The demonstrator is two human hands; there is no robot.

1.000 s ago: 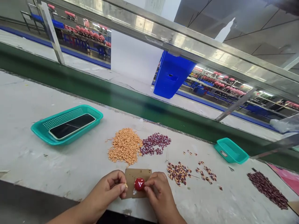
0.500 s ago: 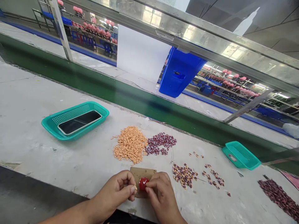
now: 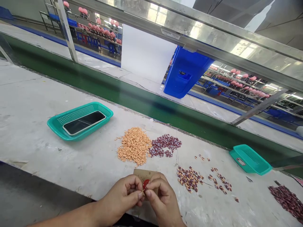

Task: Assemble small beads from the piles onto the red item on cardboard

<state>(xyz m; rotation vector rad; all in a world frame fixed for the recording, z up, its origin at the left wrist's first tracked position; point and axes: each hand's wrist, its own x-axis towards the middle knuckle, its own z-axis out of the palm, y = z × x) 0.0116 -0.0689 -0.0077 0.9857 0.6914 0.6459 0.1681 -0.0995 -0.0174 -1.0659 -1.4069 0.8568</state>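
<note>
**Grip closed on both sides, fingertips meeting at the board**

Left hand (image 3: 129, 194): thumb and forefinger clamped on a small yellow piece (image 3: 143, 192). Right hand (image 3: 163, 197): thumb and forefinger together on a small dark piece (image 3: 145, 189). Pieces are at or nearly at contact; too small to tell which. Both sit just in front of a red disc (image 3: 146, 182), partly hidden by the fingers. Disc is over a brown board (image 3: 141, 172), whose near part is mostly covered by the hands.

Beyond the board: orange pile (image 3: 134, 146), purple pile (image 3: 167, 143) touching it on the right. Right of the right hand: two-tone pile (image 3: 189, 179), then loose bits (image 3: 221, 181) spread out, a few more behind, one single bit (image 3: 236, 200) nearer. Far right: dark red pile (image 3: 286, 201), running out of view.

Left on the tabletop (image 3: 94, 167): big green tray (image 3: 55, 126), phone (image 3: 84, 123) lying in it, screen up. Right rear: small green tray (image 3: 251, 159).

Behind: green strip (image 3: 142, 101) along the tabletop, blue bin (image 3: 187, 75) tilted in view under a metal beam (image 3: 189, 31).
</note>
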